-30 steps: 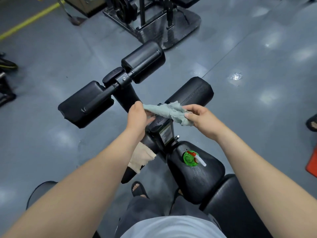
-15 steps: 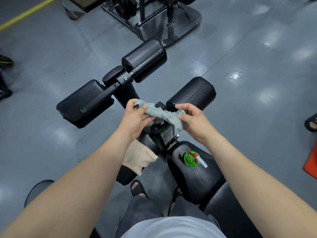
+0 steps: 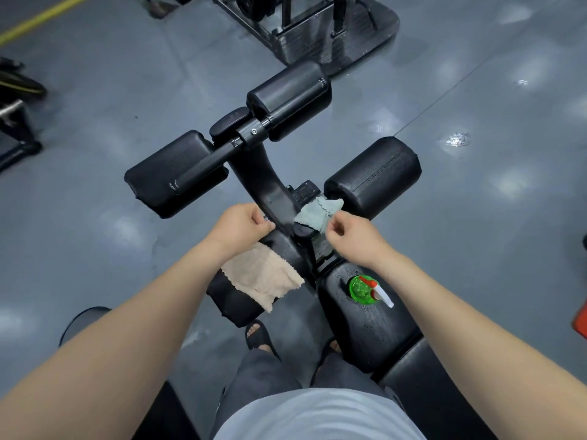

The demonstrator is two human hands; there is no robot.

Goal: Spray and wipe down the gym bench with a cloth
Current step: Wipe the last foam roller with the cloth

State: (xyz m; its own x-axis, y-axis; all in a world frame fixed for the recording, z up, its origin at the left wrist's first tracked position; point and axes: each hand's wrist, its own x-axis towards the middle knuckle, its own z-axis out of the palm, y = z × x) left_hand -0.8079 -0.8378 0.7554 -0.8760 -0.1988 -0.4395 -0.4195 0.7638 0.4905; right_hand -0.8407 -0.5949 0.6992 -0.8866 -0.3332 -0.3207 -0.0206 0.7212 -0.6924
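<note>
The black gym bench (image 3: 365, 331) stretches away from me, with roller pads (image 3: 374, 176) at its far end. A grey-green cloth (image 3: 316, 211) lies bunched on the bench's centre frame. My right hand (image 3: 352, 239) pinches its near edge between thumb and fingers. To the left of the frame, my left hand (image 3: 243, 227) is curled into a loose fist and holds nothing. A beige cloth (image 3: 260, 276) drapes over the left pad just below that hand. A green spray bottle (image 3: 363, 289) with a red and white nozzle stands on the wet right pad.
The person's legs and sandalled feet (image 3: 257, 335) straddle the bench. A black weight machine base (image 3: 317, 30) stands on the grey floor beyond the rollers. Dark equipment (image 3: 16, 122) sits at the left edge, and something orange (image 3: 581, 319) at the right edge.
My left hand has let go of the grey-green cloth, which was stretched between both hands. The cloth now rests on the frame, and only my right hand holds it.
</note>
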